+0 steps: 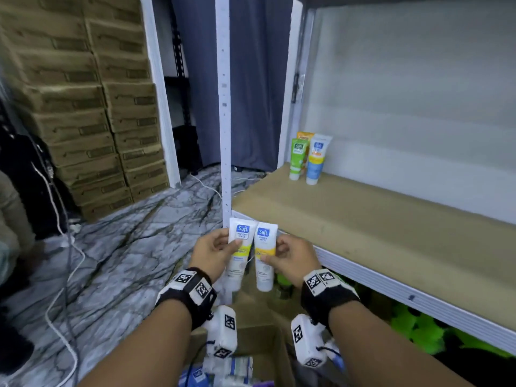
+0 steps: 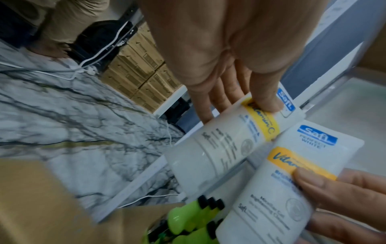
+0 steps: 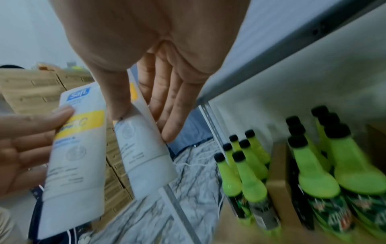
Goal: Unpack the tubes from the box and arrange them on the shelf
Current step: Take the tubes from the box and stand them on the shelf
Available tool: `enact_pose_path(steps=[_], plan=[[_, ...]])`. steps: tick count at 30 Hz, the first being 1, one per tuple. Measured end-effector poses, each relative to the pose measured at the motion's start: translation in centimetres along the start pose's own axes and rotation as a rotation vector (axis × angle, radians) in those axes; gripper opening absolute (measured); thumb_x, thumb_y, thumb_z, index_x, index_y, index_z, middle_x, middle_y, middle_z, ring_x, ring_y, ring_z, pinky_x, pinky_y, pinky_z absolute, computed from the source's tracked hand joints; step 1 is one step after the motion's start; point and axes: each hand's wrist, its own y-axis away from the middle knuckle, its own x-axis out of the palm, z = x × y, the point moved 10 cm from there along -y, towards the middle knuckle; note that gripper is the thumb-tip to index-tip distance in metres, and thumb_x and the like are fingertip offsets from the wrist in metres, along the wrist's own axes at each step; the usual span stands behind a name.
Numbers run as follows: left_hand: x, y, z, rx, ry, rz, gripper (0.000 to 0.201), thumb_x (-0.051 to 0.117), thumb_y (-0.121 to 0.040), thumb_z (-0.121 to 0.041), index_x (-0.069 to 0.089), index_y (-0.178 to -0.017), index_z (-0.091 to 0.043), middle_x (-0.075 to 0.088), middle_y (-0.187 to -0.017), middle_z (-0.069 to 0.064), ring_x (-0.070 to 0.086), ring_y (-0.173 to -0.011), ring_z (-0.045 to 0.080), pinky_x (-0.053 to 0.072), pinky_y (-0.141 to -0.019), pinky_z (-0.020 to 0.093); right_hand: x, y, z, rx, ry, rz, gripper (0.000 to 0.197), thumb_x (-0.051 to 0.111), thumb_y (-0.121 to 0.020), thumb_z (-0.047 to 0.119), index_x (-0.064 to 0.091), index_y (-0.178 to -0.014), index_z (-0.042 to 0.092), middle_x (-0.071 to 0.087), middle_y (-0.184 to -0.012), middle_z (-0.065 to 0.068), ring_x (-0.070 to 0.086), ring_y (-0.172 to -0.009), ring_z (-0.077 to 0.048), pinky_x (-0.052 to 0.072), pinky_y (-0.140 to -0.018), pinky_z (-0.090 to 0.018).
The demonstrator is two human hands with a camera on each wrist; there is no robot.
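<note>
- Step in hand: carrying. Two white tubes are out of the box point(image 1: 268, 347) and held up in front of the shelf point(image 1: 349, 219), not yet set down.
- The left hand point(image 1: 212, 252) pinches the left tube point(image 1: 238, 252), thumb on the front label and fingers behind it, cap end down.
- The right hand point(image 1: 290, 259) pinches the right tube point(image 1: 264, 255) the same way; its thumb lies on the yellow band.
- The two tubes sit side by side, almost touching, just below the shelf's front edge.
- Next move, as I judge it: lift both over the edge and stand them on their caps near the tubes already there, keeping them upright so they do not tip.
- Shelf: a green tube point(image 1: 297, 159), a blue-and-white tube point(image 1: 317, 160) and an orange one point(image 1: 305, 135) behind them stand upright at the back left corner; the rest of the board is bare.
- Box: open below the wrists, with more packs inside, too blurred to name.
- Lower shelf: green bottles point(image 3: 313, 165) with black caps stand in rows.
</note>
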Motion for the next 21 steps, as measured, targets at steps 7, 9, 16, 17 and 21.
enact_pose_path(steps=[7, 9, 16, 17, 21], plan=[[6.1, -3.1, -8.9, 0.129, 0.097, 0.115, 0.019, 0.066, -0.086, 0.002, 0.064, -0.104, 0.001, 0.071, -0.093, 0.014, 0.068, -0.082, 0.023, 0.058, -0.072, 0.026, -9.1, -1.2, 3.9, -0.05, -0.065, -0.176, 0.023, 0.085, -0.069, 0.017, 0.068, -0.083, 0.008, 0.069, -0.07, 0.002, 0.066, -0.062, -0.014, 0.06, -0.065, -0.038], [8.2, -3.6, -10.8, 0.155, 0.093, 0.158, 0.018, 0.066, -0.087, -0.002, 0.065, -0.105, 0.0, 0.072, -0.093, 0.011, 0.068, -0.08, 0.018, 0.057, -0.07, 0.025, -11.6, -1.4, 4.1, -0.047, -0.063, -0.228, 0.023, 0.086, -0.068, 0.019, 0.069, -0.081, 0.012, 0.071, -0.072, -0.001, 0.07, -0.066, -0.02, 0.06, -0.064, -0.042], [14.6, -5.7, -12.5, 0.169, 0.066, 0.243, 0.014, 0.067, -0.086, -0.004, 0.066, -0.097, -0.012, 0.072, -0.091, 0.008, 0.068, -0.085, 0.023, 0.057, -0.075, 0.04, -18.4, -0.9, 2.4, 0.013, 0.048, -0.327, 0.024, 0.086, -0.067, 0.018, 0.069, -0.083, 0.011, 0.071, -0.076, -0.001, 0.07, -0.072, -0.02, 0.06, -0.071, -0.041], [15.5, -6.0, -12.3, 0.162, 0.046, 0.262, 0.013, 0.066, -0.087, -0.004, 0.066, -0.096, -0.013, 0.072, -0.093, 0.009, 0.067, -0.088, 0.025, 0.058, -0.078, 0.042, -19.0, -0.8, 2.0, 0.028, 0.081, -0.336, 0.024, 0.085, -0.068, 0.018, 0.069, -0.084, 0.01, 0.07, -0.077, 0.0, 0.069, -0.071, -0.019, 0.059, -0.072, -0.039], [18.5, -6.4, -11.4, 0.148, -0.032, 0.337, 0.017, 0.065, -0.088, -0.006, 0.064, -0.089, -0.022, 0.07, -0.094, 0.009, 0.065, -0.088, 0.024, 0.055, -0.084, 0.052, -20.6, -0.5, 0.0, 0.068, 0.089, -0.365, 0.022, 0.085, -0.066, 0.015, 0.069, -0.081, 0.014, 0.071, -0.077, -0.001, 0.07, -0.071, -0.021, 0.059, -0.068, -0.044]])
